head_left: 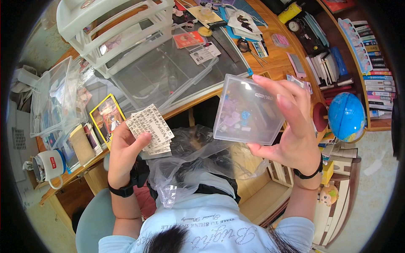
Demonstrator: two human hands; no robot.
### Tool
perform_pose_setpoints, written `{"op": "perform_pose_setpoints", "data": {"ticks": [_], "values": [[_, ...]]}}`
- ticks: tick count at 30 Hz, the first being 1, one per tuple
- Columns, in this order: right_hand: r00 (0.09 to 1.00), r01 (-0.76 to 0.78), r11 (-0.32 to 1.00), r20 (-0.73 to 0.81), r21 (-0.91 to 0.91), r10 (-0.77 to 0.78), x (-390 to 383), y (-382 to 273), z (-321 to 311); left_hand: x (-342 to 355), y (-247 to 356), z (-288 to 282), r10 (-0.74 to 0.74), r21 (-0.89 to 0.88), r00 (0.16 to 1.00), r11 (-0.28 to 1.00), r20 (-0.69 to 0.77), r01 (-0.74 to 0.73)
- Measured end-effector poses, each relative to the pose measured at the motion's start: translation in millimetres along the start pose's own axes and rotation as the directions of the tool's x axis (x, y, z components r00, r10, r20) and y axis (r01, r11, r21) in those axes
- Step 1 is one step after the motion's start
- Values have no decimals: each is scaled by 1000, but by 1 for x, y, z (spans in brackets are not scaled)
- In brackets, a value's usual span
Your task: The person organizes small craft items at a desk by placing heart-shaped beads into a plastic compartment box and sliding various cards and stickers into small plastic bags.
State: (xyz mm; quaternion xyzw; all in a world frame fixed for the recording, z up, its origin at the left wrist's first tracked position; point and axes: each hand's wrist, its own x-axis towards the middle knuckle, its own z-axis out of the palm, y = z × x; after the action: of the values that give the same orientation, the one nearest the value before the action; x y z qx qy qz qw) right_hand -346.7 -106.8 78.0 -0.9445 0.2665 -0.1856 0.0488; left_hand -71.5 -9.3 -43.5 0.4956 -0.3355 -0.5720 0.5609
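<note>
My left hand (pixel 126 149) is closed around a small fanned stack of handwritten paper slips (pixel 151 126), thumb on top. Off to the right, my right hand (pixel 291 120) grips a square clear plastic box (pixel 249 111) by its edges, fingers along the far side and thumb at the near corner. Small purple and blue shapes show in or through the box; I cannot tell which. Below both hands, a crumpled transparent plastic bag (pixel 185 147) lies over my lap. A yellow-bordered picture card (pixel 108 116) stands just left of my left hand.
A white drawer frame (pixel 90 46) stands at the far left of the desk, beside a clear divided tray (pixel 145 80). Stacked clear drawers (pixel 50 99) and a white mug (pixel 49 165) are at left. A blue globe (pixel 346 116) and a bookshelf (pixel 373 123) stand at right.
</note>
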Motion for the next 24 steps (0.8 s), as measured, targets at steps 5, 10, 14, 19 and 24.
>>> {"op": "perform_pose_setpoints", "data": {"ticks": [5,10,14,19,24], "values": [[1000,-5,1000,28,-8,5,0,3,4,1,-1,3,1,7,1000,1000,21,-1],[999,-13,1000,48,-22,14,2,1,1,4,0,2,-14,29,996,1000,93,11],[999,-3,1000,51,-24,4,3,1,3,2,-1,1,-4,28,997,1000,74,2],[999,-4,999,38,32,3,2,6,7,3,-2,0,-12,27,996,1000,89,9],[1000,-5,994,12,108,3,4,12,14,1,0,0,3,32,998,999,63,-5]]}}
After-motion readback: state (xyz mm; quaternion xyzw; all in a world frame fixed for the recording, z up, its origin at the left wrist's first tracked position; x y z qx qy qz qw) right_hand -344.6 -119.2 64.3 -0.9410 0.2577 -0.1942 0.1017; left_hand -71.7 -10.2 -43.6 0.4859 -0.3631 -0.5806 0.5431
